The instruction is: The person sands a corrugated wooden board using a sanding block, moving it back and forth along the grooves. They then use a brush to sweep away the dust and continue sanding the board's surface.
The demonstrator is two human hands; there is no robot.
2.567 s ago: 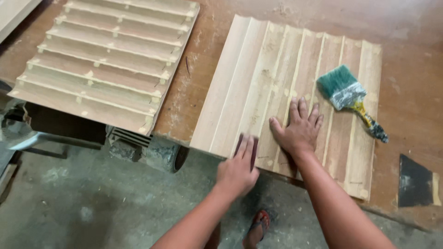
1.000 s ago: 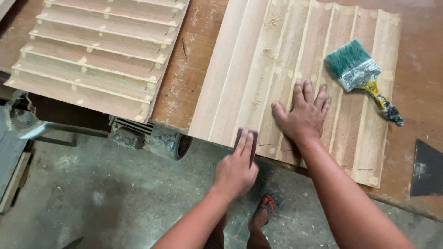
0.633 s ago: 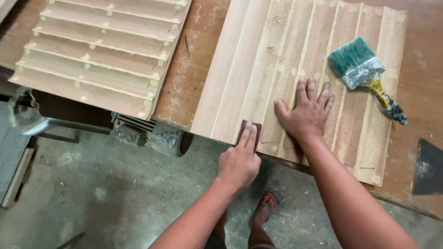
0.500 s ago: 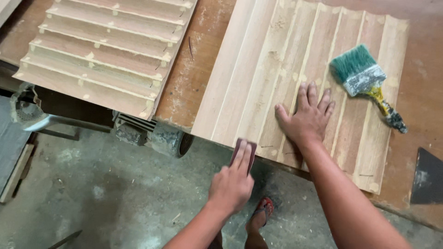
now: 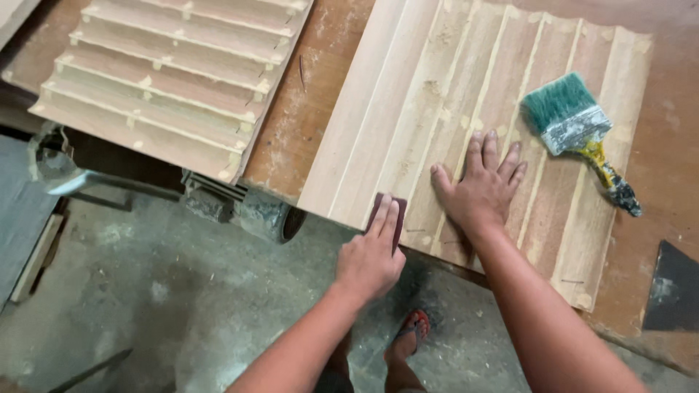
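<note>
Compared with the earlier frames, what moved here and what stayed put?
The left hand slid the dark sanding pad back and forth along the near end of the ribbed wooden panel; half a second ago it hung off the edge, now it is back on the wood. The right hand stays pressed flat on the panel. The green-bristled brush and the second panel have not shifted.

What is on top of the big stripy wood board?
On the ribbed wood panel lie a green-bristled paintbrush, the flat right hand, and dark sandpaper under the left hand. The covered wood stays hidden.
</note>
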